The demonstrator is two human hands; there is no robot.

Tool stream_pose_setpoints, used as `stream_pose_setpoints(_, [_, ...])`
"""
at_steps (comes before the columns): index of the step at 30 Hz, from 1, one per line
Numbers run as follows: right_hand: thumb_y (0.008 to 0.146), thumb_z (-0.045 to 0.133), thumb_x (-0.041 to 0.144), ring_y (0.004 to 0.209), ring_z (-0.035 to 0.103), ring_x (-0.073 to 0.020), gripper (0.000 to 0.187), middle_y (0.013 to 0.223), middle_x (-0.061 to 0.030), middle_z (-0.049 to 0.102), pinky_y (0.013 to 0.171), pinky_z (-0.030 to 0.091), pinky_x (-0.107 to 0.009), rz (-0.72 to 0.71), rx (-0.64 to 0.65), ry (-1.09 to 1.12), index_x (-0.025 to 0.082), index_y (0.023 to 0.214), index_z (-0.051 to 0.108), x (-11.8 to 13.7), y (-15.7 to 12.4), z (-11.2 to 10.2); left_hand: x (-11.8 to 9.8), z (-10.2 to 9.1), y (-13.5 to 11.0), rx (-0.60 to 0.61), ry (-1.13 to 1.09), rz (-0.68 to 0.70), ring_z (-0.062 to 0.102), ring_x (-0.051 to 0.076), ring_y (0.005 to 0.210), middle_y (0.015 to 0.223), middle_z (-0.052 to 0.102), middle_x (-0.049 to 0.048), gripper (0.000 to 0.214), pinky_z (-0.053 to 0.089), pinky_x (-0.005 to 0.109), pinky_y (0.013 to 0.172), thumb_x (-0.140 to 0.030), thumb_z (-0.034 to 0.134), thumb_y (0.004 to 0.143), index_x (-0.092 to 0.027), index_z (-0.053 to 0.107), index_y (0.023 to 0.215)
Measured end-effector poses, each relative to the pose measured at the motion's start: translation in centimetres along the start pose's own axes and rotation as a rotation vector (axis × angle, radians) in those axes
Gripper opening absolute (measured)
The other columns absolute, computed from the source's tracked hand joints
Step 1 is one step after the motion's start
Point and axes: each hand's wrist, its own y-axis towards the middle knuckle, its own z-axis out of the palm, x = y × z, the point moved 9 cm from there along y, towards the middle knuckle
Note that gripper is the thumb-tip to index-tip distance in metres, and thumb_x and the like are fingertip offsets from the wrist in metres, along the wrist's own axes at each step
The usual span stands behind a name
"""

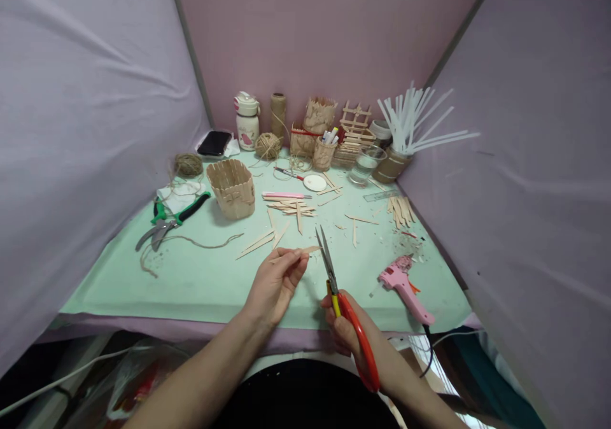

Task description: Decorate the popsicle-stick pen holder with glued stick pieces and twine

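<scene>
Pinched in the fingertips of my left hand (279,282) is a thin wooden stick (311,249), its end pointing right. My right hand (346,327) grips red-handled scissors (358,333) with a yellow part near the pivot. Their blades are slightly apart and point away from me, beside the tip of the stick. Just beyond my hands, cut wooden sticks (258,243) lie loose on the green tabletop (200,289). A pile of sticks (291,208) is farther back, next to a pink pen (286,195).
To the left stand a wooden-stick basket (233,193) and green-handled pruners (165,225). A pink glue gun (405,286) lies at right, its cord over the edge. Along the back are a bottle (247,123), twine ball (268,146), water cup (365,167) and white glue sticks (410,120).
</scene>
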Motion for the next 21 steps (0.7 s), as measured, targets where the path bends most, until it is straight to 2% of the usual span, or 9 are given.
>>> stream_pose_setpoints(4, [0.085, 0.051, 0.063, 0.061, 0.031, -0.0110, 0.044, 0.074, 0.0039, 0.036, 0.053, 0.029, -0.024, 0.047, -0.003, -0.029, 0.023, 0.100, 0.044, 0.2, -0.1, 0.2, 1.0, 0.4, 0.0, -0.006, -0.058, -0.004, 0.064, 0.007, 0.074, 0.074, 0.065, -0.0016, 0.020, 0.054, 0.016, 0.075, -0.015, 0.075, 0.069, -0.016, 0.055, 0.068])
stream_pose_setpoints(9, [0.086, 0.047, 0.065, 0.061, 0.029, -0.0114, 0.045, 0.072, 0.0046, 0.034, 0.053, 0.029, -0.024, 0.033, 0.002, -0.063, 0.023, 0.102, 0.042, 0.5, -0.1, 0.4, 1.6, 1.1, -0.8, 0.009, -0.072, -0.017, 0.065, 0.008, 0.072, 0.071, 0.065, -0.0010, 0.025, 0.055, 0.017, 0.072, -0.016, 0.078, 0.067, -0.015, 0.054, 0.069])
stream_pose_setpoints(14, [0.086, 0.047, 0.065, 0.063, 0.033, -0.0123, 0.044, 0.074, 0.0037, 0.036, 0.056, 0.032, -0.026, 0.026, -0.066, -0.092, 0.023, 0.101, 0.043, 0.5, -0.4, -0.3, 2.5, 0.9, -1.8, 0.016, -0.013, -0.072, 0.065, 0.009, 0.073, 0.070, 0.064, -0.0007, 0.028, 0.054, 0.018, 0.072, -0.020, 0.080, 0.066, -0.015, 0.053, 0.067])
stream_pose_setpoints(18, [0.088, 0.043, 0.064, 0.060, 0.032, -0.0115, 0.041, 0.070, 0.0050, 0.034, 0.055, 0.032, -0.025, 0.086, -0.093, -0.144, 0.023, 0.091, 0.043, 0.8, -0.8, -0.7, 3.3, 1.4, -2.3, 0.147, 0.179, -0.183, 0.064, 0.009, 0.065, 0.070, 0.064, -0.0015, 0.032, 0.051, 0.019, 0.062, -0.023, 0.082, 0.063, -0.017, 0.058, 0.083])
stream_pose_setpoints(21, [0.089, 0.044, 0.058, 0.059, 0.030, -0.0113, 0.035, 0.068, 0.0061, 0.032, 0.055, 0.031, -0.025, 0.133, -0.099, -0.215, 0.023, 0.086, 0.040, 1.1, -1.0, -0.9, 2.5, 2.2, -2.3, 0.275, 0.402, -0.119, 0.063, 0.011, 0.062, 0.071, 0.064, -0.0011, 0.037, 0.050, 0.022, 0.061, -0.029, 0.080, 0.066, -0.017, 0.061, 0.095])
